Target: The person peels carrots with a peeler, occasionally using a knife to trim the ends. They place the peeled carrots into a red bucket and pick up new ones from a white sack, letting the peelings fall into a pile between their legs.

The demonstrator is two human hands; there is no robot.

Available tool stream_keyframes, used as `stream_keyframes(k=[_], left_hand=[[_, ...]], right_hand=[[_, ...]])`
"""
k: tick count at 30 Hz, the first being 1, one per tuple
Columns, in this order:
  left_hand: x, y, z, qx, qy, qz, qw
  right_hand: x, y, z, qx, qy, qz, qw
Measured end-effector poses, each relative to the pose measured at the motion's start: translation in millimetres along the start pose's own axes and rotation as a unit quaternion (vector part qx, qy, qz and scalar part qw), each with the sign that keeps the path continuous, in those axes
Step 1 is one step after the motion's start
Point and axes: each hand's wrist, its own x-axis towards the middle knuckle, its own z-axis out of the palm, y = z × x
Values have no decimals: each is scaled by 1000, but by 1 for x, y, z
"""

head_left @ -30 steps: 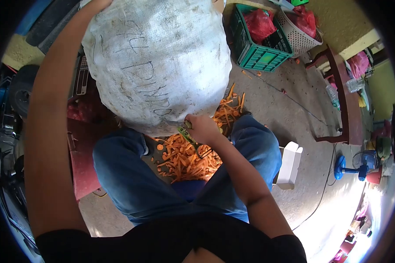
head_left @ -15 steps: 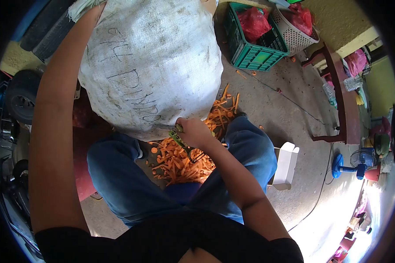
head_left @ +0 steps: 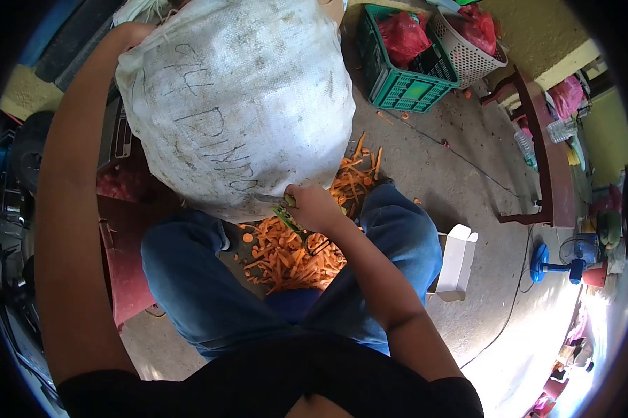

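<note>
A large white woven sack (head_left: 237, 104) with dark handwriting fills the upper middle, in front of my knees. My left hand (head_left: 138, 33) is at the sack's upper left edge, its fingers hidden from view. Low on the sack, my right hand (head_left: 309, 209) is closed round a knife (head_left: 272, 200), whose blade points left against the sack. A green patterned thing (head_left: 286, 217) hangs at the same hand. On the floor between my legs lies a heap of orange carrot strips (head_left: 296, 258), partly hidden by the sack and my right arm.
A green crate (head_left: 411, 90) and a white basket (head_left: 467, 56) hold red bags at the upper right. An open white box (head_left: 457, 263) lies beside my right knee. Further right are a reddish wooden frame (head_left: 547, 167) and a blue fan (head_left: 540, 263). A red panel (head_left: 129, 258) stands left.
My left hand and forearm have shifted left and down, and the sack's upper left side has spread left with them. My right hand has moved slightly right.
</note>
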Motion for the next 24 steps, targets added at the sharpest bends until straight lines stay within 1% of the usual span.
stream_keyframes(k=[1,3,4,6,7,9,11,13,15,16,18,19,21,22,24], left_hand=[[2,1,-5,-1,-2,3,1000],[8,-3,-17,44,-189,28,981],[10,-2,-19,45,-190,28,980],[14,-2,-24,72,-144,57,985],[22,-4,-25,73,-143,55,985],[41,-5,-23,0,-133,-41,990],[32,-2,-18,-25,-122,-34,992],[24,-3,-15,-48,-107,-29,993],[19,-5,-11,-95,-64,56,992],[16,-1,-8,-96,-64,57,992],[11,10,-2,-89,-89,98,987],[8,12,-4,-89,-89,98,987],[0,14,-14,20,-18,154,988],[11,5,-27,20,-16,154,988],[44,-18,-57,39,-32,190,981]], right_hand=[[0,0,0,-5,-2,-4,1000],[0,1,1,-8,-6,-8,1000],[0,0,2,-12,-6,-10,1000],[2,-1,3,-13,-7,-15,1000],[3,-2,4,-16,-9,-18,1000],[5,-2,2,-20,-10,-21,1000],[4,-5,0,-12,-16,-6,1000],[5,-3,5,-12,-10,-19,1000],[6,-3,6,-14,-1,-30,999],[5,-3,6,-15,-3,-26,1000],[4,-3,5,-18,-4,-21,1000],[3,-2,5,-15,-2,-20,1000],[3,-2,7,-11,-3,-23,1000],[3,-1,7,-14,0,-26,1000],[3,0,6,-17,5,-27,999]])
